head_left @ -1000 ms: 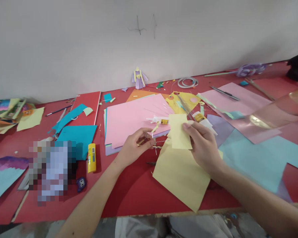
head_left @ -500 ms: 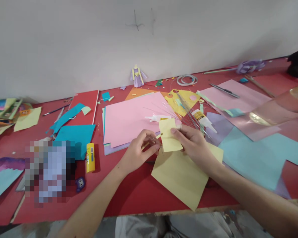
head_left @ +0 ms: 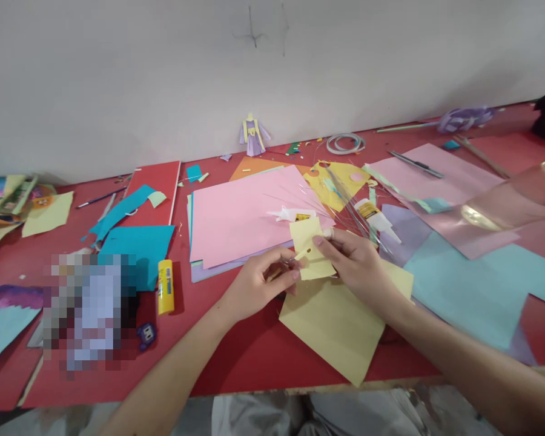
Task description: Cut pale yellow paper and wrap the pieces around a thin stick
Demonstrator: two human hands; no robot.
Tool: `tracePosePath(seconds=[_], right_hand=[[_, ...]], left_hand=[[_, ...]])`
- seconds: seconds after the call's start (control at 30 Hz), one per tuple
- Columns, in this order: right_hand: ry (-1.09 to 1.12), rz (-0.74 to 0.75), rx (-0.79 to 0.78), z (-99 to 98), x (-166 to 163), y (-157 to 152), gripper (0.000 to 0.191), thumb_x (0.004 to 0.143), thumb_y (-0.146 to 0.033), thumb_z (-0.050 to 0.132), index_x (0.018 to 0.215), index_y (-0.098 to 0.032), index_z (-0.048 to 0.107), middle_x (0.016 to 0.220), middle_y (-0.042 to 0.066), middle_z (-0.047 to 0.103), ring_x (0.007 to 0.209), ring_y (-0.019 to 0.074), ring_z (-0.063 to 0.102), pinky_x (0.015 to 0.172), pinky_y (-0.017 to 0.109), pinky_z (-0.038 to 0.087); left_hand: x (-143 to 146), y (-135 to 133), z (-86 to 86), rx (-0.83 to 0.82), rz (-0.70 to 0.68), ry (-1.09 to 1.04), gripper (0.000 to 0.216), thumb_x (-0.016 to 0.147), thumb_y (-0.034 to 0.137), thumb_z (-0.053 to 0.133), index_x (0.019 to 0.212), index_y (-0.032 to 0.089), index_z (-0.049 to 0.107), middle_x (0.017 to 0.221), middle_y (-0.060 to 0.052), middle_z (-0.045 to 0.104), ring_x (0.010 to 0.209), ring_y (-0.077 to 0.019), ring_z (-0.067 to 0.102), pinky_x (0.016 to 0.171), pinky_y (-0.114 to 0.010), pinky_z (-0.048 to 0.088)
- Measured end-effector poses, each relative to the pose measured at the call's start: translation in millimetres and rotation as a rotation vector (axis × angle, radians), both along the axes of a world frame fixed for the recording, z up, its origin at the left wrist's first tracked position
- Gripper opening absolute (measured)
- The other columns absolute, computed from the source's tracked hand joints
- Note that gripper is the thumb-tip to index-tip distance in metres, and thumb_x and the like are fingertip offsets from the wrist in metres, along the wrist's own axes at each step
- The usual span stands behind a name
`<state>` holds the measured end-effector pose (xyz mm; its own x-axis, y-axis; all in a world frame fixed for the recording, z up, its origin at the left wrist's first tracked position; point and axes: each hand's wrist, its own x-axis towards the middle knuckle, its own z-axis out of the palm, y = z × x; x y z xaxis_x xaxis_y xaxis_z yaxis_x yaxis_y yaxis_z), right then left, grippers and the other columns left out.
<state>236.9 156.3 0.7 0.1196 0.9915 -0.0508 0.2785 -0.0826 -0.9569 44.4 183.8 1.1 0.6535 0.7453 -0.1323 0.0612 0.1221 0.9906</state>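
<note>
My right hand (head_left: 361, 269) pinches a small pale-yellow paper piece (head_left: 309, 251) above the red table (head_left: 236, 357). My left hand (head_left: 260, 283) is closed on a thin yellowish stick (head_left: 295, 258) whose tip touches that paper piece. Both hands hover over a larger pale-yellow sheet (head_left: 333, 324) lying near the table's front edge. Thin wires (head_left: 345, 206) fan out just beyond the hands.
A stack of pink paper (head_left: 245, 215) lies behind the hands, with a small white glue bottle (head_left: 295, 214) on it. Another glue bottle (head_left: 373, 217), teal sheets (head_left: 138, 248), a yellow glue stick (head_left: 166, 286), light-blue paper (head_left: 476, 290) and a paper doll (head_left: 253, 136) by the wall lie around.
My right hand brought the small yellow piece left and lower, toward my left hand. My left hand's stick now meets the paper.
</note>
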Motion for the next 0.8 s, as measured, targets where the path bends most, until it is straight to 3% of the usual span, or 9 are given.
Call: tracePosePath(seconds=[0.3,0.53,0.73,0.8], right_hand=[[-0.013,0.017,0.003,-0.3,1.0,0.3,0.040,0.092,-0.047,0.054,0.064,-0.020,0.045,0.052,-0.005,0.040,0.046,0.0088,0.039,0.042,0.023,0.029],[0.017,0.032,-0.016,-1.0,2.4,-2.3,0.039,0.092,-0.050,0.054,0.066,-0.021,0.047,0.052,-0.005,0.042,0.046,0.0092,0.041,0.042,0.022,0.033],[0.003,0.039,0.019,0.5,2.2,-2.3,0.039,0.092,-0.047,0.054,0.064,-0.021,0.045,0.052,-0.005,0.041,0.046,0.0089,0.040,0.042,0.022,0.031],[-0.008,0.035,0.019,1.3,2.6,-2.4,0.039,0.092,-0.047,0.054,0.064,-0.021,0.045,0.052,-0.005,0.041,0.046,0.0091,0.040,0.042,0.022,0.030]], left_hand=[[1.1,2.6,2.4,-0.057,0.002,-0.069,0.012,0.089,0.026,0.062,0.090,0.015,0.065,0.084,-0.003,0.064,0.068,-0.0116,0.067,0.069,-0.025,0.054],[-1.7,3.4,2.2,-0.226,0.010,-0.111,0.014,0.085,0.025,0.068,0.092,0.014,0.072,0.076,-0.004,0.068,0.070,-0.0152,0.070,0.073,-0.029,0.057],[-4.1,4.5,0.3,-0.278,0.000,-0.105,0.016,0.082,0.027,0.073,0.094,0.016,0.073,0.100,-0.007,0.073,0.073,-0.0133,0.071,0.077,-0.028,0.057],[-3.5,4.4,-0.2,-0.265,0.003,-0.082,0.020,0.079,0.029,0.076,0.095,0.016,0.073,0.100,-0.007,0.073,0.074,-0.0138,0.070,0.076,-0.028,0.057]])
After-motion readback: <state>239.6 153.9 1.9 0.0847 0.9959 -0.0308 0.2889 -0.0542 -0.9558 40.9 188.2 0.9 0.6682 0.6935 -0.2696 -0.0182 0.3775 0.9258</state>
